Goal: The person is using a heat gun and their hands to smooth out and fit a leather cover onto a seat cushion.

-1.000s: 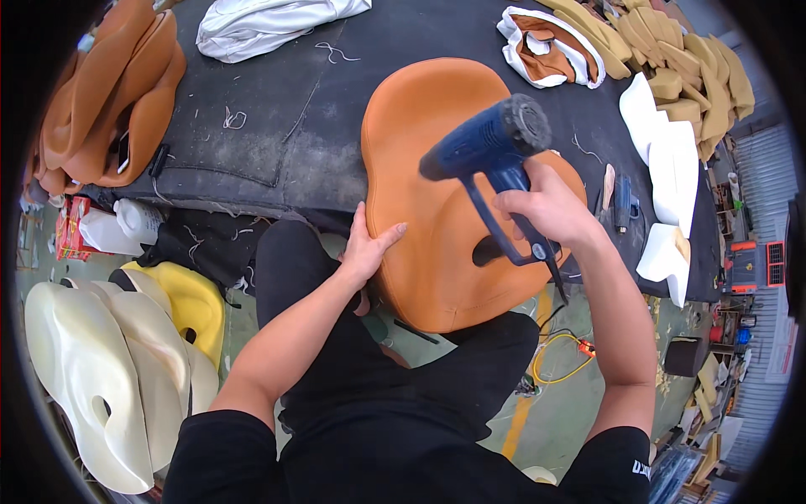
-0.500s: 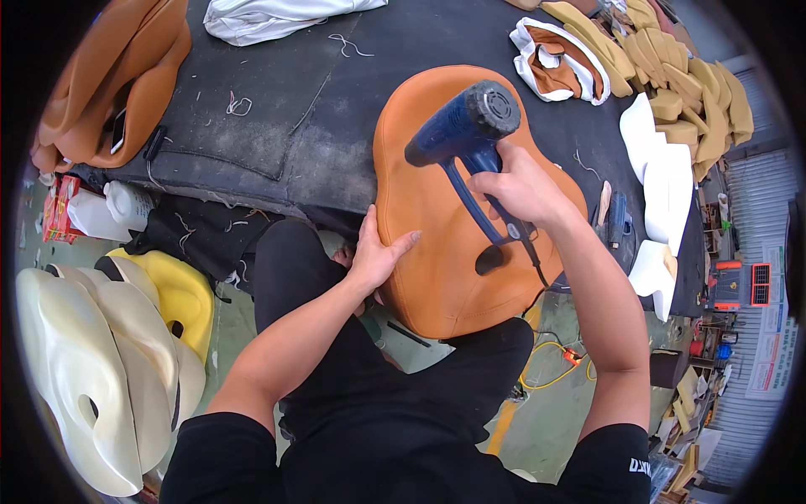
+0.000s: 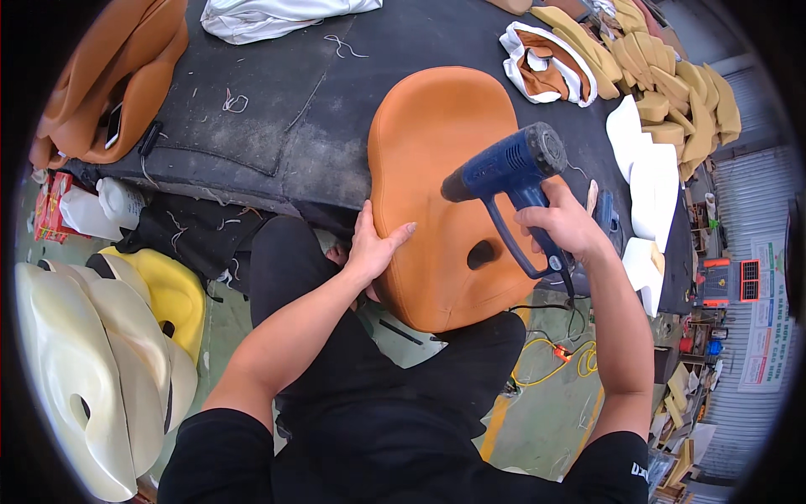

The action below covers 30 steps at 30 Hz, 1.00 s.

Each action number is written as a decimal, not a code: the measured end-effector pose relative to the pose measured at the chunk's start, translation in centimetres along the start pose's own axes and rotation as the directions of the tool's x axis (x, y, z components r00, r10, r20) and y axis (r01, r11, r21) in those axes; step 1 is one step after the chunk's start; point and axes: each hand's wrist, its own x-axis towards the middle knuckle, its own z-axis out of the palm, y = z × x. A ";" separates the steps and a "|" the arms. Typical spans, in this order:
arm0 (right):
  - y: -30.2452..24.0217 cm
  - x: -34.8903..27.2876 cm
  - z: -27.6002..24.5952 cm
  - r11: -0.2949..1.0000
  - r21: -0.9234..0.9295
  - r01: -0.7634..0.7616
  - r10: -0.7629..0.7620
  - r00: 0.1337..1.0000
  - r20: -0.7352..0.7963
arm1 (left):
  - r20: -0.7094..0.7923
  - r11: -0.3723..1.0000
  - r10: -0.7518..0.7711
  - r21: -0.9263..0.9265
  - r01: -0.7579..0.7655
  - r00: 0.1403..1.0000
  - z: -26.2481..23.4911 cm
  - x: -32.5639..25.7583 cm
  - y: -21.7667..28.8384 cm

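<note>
A tan leather-covered seat cushion [image 3: 428, 244] with an oval hole near its lower part leans between my thighs and the black work table. My left hand [image 3: 374, 248] rests on its left edge, thumb spread on top and the other fingers along the side, partly hidden. In my right hand [image 3: 567, 223] is a blue heat gun [image 3: 508, 168], gripped by its handle. Its dark nozzle points left over the middle of the cushion, apart from the leather. The heat gun's cord hangs down past the cushion's right edge.
Stacked tan covered seats [image 3: 126, 76] with a phone stand at the table's left. White foam pieces [image 3: 651, 193] and a white-and-brown cover [image 3: 550, 63] lie right. Cream seat shells [image 3: 75, 361] and a yellow one [image 3: 180, 294] are low left. A yellow cable [image 3: 537, 370] lies on the floor.
My right hand has moved the heat gun right and toward me, uncovering the cushion's upper part and hole. My left hand stays on the left edge.
</note>
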 end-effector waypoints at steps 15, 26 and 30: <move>-2.1 1.3 3.3 0.990 0.051 0.130 -0.135 0.986 0.096 | -0.020 1.000 -0.019 -0.008 0.019 1.000 0.1 -0.2 0.1; 0.6 -0.9 0.2 0.996 -0.076 0.036 -0.032 0.998 0.056 | 0.031 0.997 0.013 -0.078 -0.011 0.999 -0.6 -0.7 2.3; 3.5 -2.9 -2.0 0.996 -0.089 0.004 -0.013 0.995 -0.103 | -0.081 0.938 0.240 0.276 -0.209 0.967 -0.8 0.8 4.7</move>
